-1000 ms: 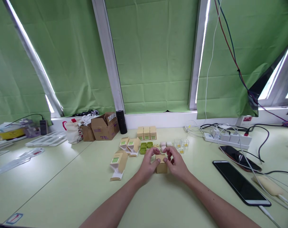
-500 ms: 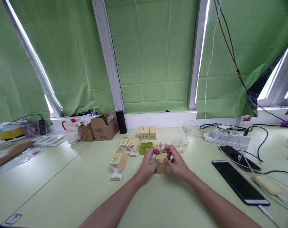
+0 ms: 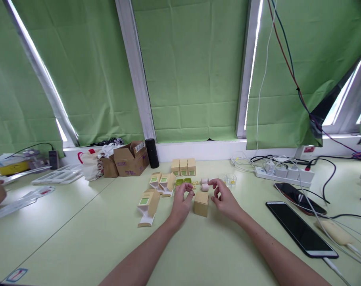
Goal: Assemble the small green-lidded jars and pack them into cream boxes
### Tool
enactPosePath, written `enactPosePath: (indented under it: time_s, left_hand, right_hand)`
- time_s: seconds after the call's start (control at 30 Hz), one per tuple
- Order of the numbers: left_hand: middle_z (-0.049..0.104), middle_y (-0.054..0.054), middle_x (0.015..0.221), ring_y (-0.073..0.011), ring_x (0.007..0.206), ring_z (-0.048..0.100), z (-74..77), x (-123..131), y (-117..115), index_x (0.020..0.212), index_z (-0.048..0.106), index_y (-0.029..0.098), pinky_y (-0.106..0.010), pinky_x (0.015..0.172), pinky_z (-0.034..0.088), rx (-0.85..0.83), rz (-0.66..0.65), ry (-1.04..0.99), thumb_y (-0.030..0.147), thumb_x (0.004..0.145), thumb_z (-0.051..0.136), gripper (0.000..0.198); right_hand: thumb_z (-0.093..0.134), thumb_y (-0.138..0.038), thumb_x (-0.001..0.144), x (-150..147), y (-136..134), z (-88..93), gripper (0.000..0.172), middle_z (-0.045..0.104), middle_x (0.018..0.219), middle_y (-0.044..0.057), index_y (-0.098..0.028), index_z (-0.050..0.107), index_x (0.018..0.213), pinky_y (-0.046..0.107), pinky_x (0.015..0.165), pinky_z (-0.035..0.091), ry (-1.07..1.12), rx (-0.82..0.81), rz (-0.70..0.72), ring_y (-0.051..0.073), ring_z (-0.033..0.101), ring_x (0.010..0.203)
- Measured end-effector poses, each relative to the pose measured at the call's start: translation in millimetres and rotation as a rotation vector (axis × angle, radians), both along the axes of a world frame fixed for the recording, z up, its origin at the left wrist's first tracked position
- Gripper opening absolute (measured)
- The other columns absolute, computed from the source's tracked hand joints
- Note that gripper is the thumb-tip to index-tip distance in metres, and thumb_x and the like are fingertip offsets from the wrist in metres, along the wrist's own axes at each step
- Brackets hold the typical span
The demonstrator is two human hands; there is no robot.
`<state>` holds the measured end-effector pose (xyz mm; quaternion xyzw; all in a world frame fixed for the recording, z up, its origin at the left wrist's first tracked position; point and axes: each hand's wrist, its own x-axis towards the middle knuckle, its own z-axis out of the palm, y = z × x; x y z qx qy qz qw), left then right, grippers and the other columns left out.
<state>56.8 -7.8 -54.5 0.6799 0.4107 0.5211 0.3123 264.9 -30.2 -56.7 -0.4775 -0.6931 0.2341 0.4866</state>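
Between the empty, half-curled left hand (image 3: 181,203) and right hand (image 3: 225,201), the tan cubic cardboard box (image 3: 201,204) looks light, crushable, best pinched by opposite sides.

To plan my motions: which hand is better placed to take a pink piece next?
Probably the right hand: its index fingertip appears nearest the pink pieces; the left hand is farther.

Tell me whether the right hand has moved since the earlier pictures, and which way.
Yes: the right hand has shifted slightly right, toward the power strip, and a gap now shows between it and the box.
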Motion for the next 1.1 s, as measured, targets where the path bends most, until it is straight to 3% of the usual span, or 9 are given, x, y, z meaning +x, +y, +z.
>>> enactPosePath:
  time_s: [0.2, 0.33, 0.5, 0.7, 0.93, 1.1]
  left_hand:
    - [0.064, -0.009, 0.113, -0.0278, 0.118, 0.058, -1.2, 1, -2, 0.108, 0.061, 0.023, -0.048, 0.108, 0.04, -0.025, -0.062, -0.021, 0.019, 0.088, 0.054, 0.022]
    - [0.061, -0.009, 0.118, -0.0256, 0.114, 0.062, -3.7, 2, -1, 0.111, 0.06, 0.023, -0.046, 0.108, 0.043, -0.073, -0.108, -0.065, 0.016, 0.086, 0.052, 0.027]
    - [0.061, -0.008, 0.11, -0.0247, 0.108, 0.062, -2.5, 1, 1, 0.107, 0.061, 0.022, -0.046, 0.106, 0.043, -0.045, -0.047, -0.03, 0.015, 0.083, 0.051, 0.027]
    - [0.066, -0.007, 0.102, -0.0266, 0.105, 0.062, -0.6, 0, 1, 0.102, 0.061, 0.023, -0.046, 0.1, 0.044, -0.007, 0.029, 0.017, 0.018, 0.084, 0.052, 0.021]
    - [0.068, -0.002, 0.084, -0.0227, 0.082, 0.068, 3.6, 0, -2, 0.097, 0.06, 0.023, -0.042, 0.094, 0.045, -0.016, 0.036, 0.007, 0.029, 0.092, 0.051, 0.012]
    - [0.066, -0.002, 0.077, -0.0261, 0.09, 0.067, 1.5, 0, 1, 0.09, 0.062, 0.024, -0.044, 0.093, 0.047, 0.008, 0.109, 0.045, 0.025, 0.089, 0.053, 0.01]
  right_hand:
    - [0.062, -0.017, 0.076, -1, -11, 9.5, 0.052, 0.052, 0.113, 0.004, -0.029, 0.05, 0.125, 0.027, 0.062, 0.05, -0.008, 0.002, 0.133, 0.016, 0.054, 0.079]
    - [0.066, -0.017, 0.074, -4, -14, 8.3, 0.059, 0.052, 0.114, 0.003, -0.031, 0.048, 0.129, 0.028, 0.064, 0.049, -0.096, -0.029, 0.125, 0.017, 0.054, 0.08]
    - [0.062, -0.015, 0.075, -2, -8, 1.5, 0.058, 0.052, 0.113, 0.003, -0.03, 0.047, 0.129, 0.029, 0.064, 0.048, -0.136, -0.017, 0.075, 0.016, 0.054, 0.078]
    - [0.057, -0.016, 0.079, 2, 7, -10.8, 0.048, 0.053, 0.107, 0.001, -0.028, 0.048, 0.125, 0.029, 0.064, 0.045, -0.158, -0.039, -0.043, 0.015, 0.056, 0.073]
    - [0.052, -0.022, 0.094, 1, 8, -13.7, 0.025, 0.064, 0.088, -0.001, -0.026, 0.051, 0.118, 0.028, 0.065, 0.038, -0.348, -0.145, -0.188, 0.02, 0.062, 0.077]
    - [0.056, -0.012, 0.091, 1, 3, -13.4, 0.016, 0.075, 0.095, 0.005, -0.024, 0.063, 0.099, 0.028, 0.062, 0.028, -0.573, -0.211, -0.185, 0.024, 0.066, 0.089]
